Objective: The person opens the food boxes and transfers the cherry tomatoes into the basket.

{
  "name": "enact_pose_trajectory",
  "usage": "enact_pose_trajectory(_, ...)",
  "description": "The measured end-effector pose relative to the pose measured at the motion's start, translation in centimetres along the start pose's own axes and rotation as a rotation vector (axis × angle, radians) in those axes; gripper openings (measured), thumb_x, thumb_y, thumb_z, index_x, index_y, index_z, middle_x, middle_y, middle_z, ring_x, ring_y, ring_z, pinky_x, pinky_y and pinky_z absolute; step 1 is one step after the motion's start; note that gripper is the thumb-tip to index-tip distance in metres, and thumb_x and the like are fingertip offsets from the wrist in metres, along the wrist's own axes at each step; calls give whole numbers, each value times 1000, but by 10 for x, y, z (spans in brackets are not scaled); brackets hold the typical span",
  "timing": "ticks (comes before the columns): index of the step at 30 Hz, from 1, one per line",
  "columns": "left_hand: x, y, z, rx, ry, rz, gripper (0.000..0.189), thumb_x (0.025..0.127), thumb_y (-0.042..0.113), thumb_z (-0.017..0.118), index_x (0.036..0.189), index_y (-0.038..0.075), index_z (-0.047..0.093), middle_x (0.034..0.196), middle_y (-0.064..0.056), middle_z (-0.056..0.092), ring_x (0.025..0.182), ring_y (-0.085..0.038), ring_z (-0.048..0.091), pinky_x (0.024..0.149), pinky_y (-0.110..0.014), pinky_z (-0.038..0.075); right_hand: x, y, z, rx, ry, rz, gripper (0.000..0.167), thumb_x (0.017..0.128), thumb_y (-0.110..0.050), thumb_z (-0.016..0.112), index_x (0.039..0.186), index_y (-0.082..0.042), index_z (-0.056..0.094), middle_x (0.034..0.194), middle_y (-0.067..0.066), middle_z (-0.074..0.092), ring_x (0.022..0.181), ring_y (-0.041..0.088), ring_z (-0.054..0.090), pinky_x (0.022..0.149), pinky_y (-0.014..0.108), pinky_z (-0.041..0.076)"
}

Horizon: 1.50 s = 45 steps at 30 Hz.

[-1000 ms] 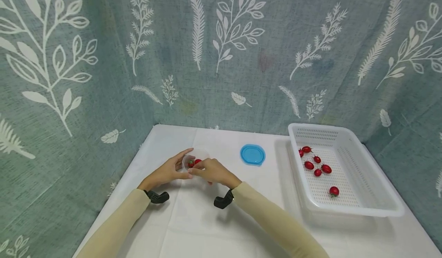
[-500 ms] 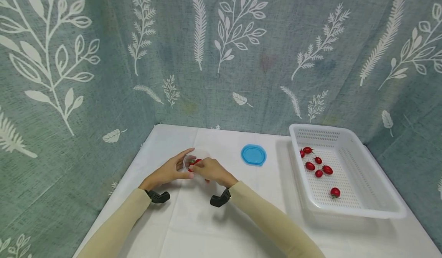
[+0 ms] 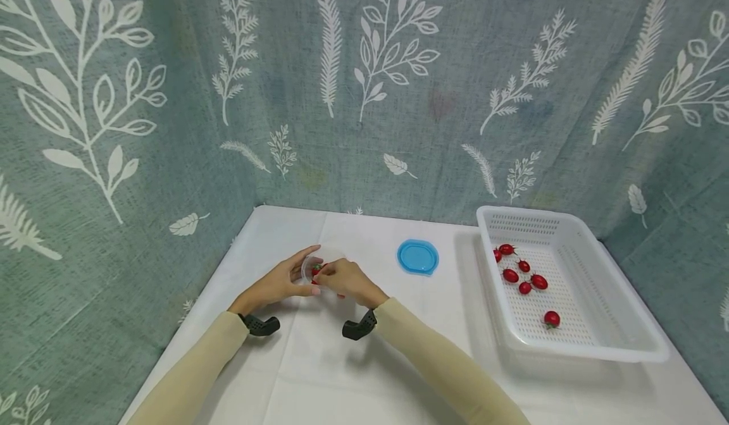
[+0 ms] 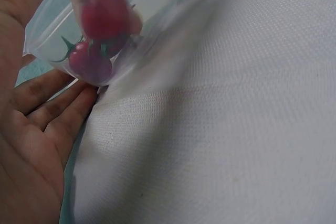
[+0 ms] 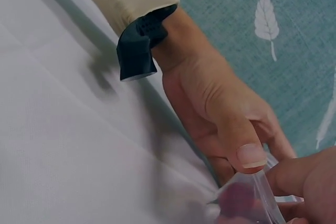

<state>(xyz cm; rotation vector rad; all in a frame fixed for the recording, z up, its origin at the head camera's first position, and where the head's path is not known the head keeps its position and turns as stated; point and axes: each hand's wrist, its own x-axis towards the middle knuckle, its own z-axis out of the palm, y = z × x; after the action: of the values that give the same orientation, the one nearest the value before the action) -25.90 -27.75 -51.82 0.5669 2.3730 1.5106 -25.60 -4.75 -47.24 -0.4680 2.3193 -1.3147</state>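
Observation:
In the head view, my left hand holds a small clear plastic container tilted toward the right, its thumb near the front and fingers behind it. The right wrist view shows the left thumb on the container's rim. My right hand reaches into the mouth with fingertips together, pinching a red cherry tomato, seen through the wall in the left wrist view. Below it, at the container's bottom, lies another cherry tomato with a green stem. The right fingers partly hide the opening in the right wrist view.
A blue lid lies on the white tablecloth right of the hands. Farther right stands a white plastic basket with several cherry tomatoes inside. A patterned green-grey curtain rises behind and at both sides.
My right hand has moved slightly left and farther into the container, with its wrist shifting left too. The left hand keeps its hold in the same place.

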Motion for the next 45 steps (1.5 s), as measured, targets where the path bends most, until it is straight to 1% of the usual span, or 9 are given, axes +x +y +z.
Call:
enact_pose_trajectory(6, 0, -1, 0, -9, -4, -4, 101, 86, 34, 87, 163, 42, 22, 170, -1, 16, 155, -29, 20, 121, -52, 30, -5, -1, -7, 75, -47, -41, 18, 100, -31, 71, 108, -17, 80, 103, -6, 72, 74, 12, 54, 57, 29, 43)
enact_pose_trajectory(11, 2, -3, 0, -23, -10, 5, 101, 86, 32, 87, 163, 42, 23, 169, -2, 20, 155, -28, 22, 121, -51, 30, -7, 1, -10, 114, -37, -35, 20, 93, -34, 79, 106, -18, 78, 107, -8, 71, 94, 19, 63, 69, 36, 49)
enact_pose_trajectory(17, 2, -2, 0, -30, -9, 12, 101, 86, 33, 87, 164, 38, 22, 164, -3, 35, 154, -29, 25, 121, -54, 29, -8, 2, -18, 126, -15, -46, 29, 91, -24, 82, 116, -11, 74, 105, -4, 72, 99, 17, 66, 86, 49, 57)
enact_pose_trajectory(20, 3, -2, 0, -29, -9, 9, 102, 86, 34, 86, 165, 34, 21, 162, -2, 39, 154, -28, 25, 122, -53, 28, -11, 1, -23, 116, 4, -53, 27, 91, -20, 81, 116, -12, 75, 108, -3, 72, 103, 16, 65, 91, 47, 57)
enact_pose_trajectory(25, 2, -3, 0, -33, -16, 21, 102, 87, 33, 86, 166, 31, 20, 162, -5, 38, 155, -31, 23, 122, -55, 27, -16, -1, -28, 102, 12, -67, 24, 94, -21, 77, 116, -12, 77, 110, -4, 71, 106, 16, 64, 94, 43, 56)
enact_pose_trajectory(28, 1, -2, 0, -35, -14, 18, 102, 87, 33, 86, 165, 34, 21, 162, -4, 38, 154, -31, 25, 122, -55, 27, -19, -3, -30, 79, 18, -78, 26, 95, -24, 77, 117, -11, 77, 109, -4, 72, 107, 16, 64, 94, 43, 55)
enact_pose_trajectory(33, 2, 0, 1, -30, -11, 16, 102, 86, 33, 86, 164, 36, 21, 161, -4, 39, 154, -30, 26, 122, -54, 28, -21, -3, -33, 67, 49, -96, 23, 92, -24, 79, 113, -14, 78, 107, -4, 71, 108, 17, 61, 91, 42, 54)
enact_pose_trajectory(39, 3, -1, 2, -15, 2, 5, 102, 87, 31, 86, 165, 30, 21, 161, -5, 40, 155, -31, 22, 122, -54, 26, -22, -1, -43, 79, 74, -106, 25, 92, -25, 78, 116, -15, 78, 110, -4, 70, 106, 17, 60, 86, 40, 55)
enact_pose_trajectory(45, 4, -1, 3, -2, 17, -16, 100, 88, 30, 86, 165, 31, 22, 162, -6, 38, 156, -34, 18, 122, -55, 25, -30, -3, -59, 125, 96, -129, 21, 96, -31, 74, 115, -23, 78, 111, -4, 70, 110, 29, 62, 94, 55, 54)
